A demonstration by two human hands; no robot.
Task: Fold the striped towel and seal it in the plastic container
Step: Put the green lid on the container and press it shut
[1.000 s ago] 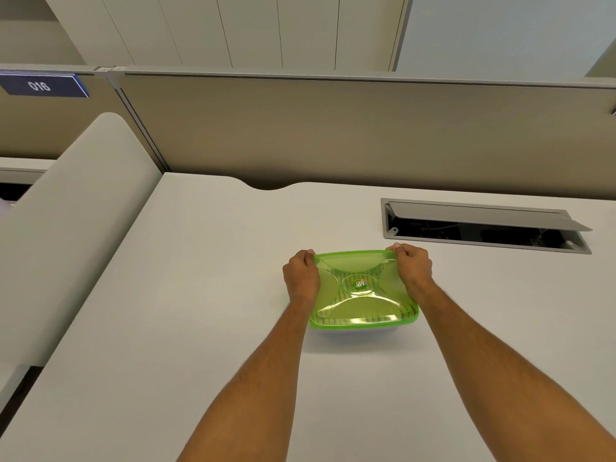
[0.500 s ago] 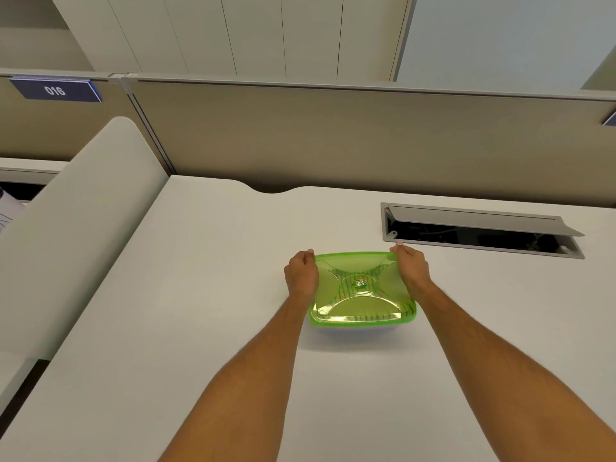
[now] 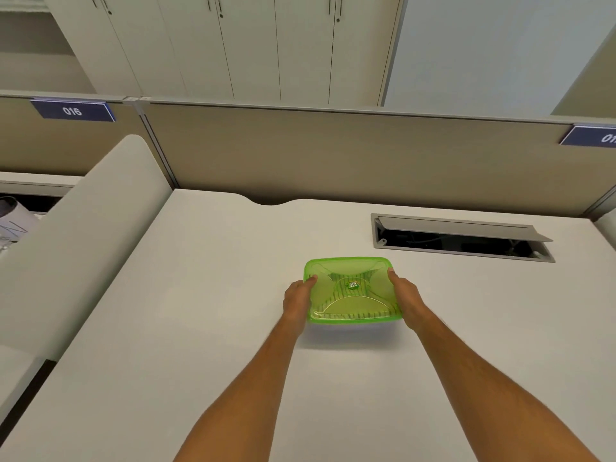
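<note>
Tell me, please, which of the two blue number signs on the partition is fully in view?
The left blue sign, reading 016; the right blue sign is cut off by the picture's edge.

Surface [image 3: 200, 311] bare to the left of the lidded plastic container [image 3: 350, 291] and on its near side; open passage there. Left hand [image 3: 297, 303] and right hand [image 3: 407, 300] flank the container, touching its left and right edges, so both sides are blocked. Beyond, to the right: open cable hatch [image 3: 460, 240], flap raised. Partition panel [image 3: 333, 155] closes the far edge. Side divider [image 3: 83, 235] bounds the left.
</note>
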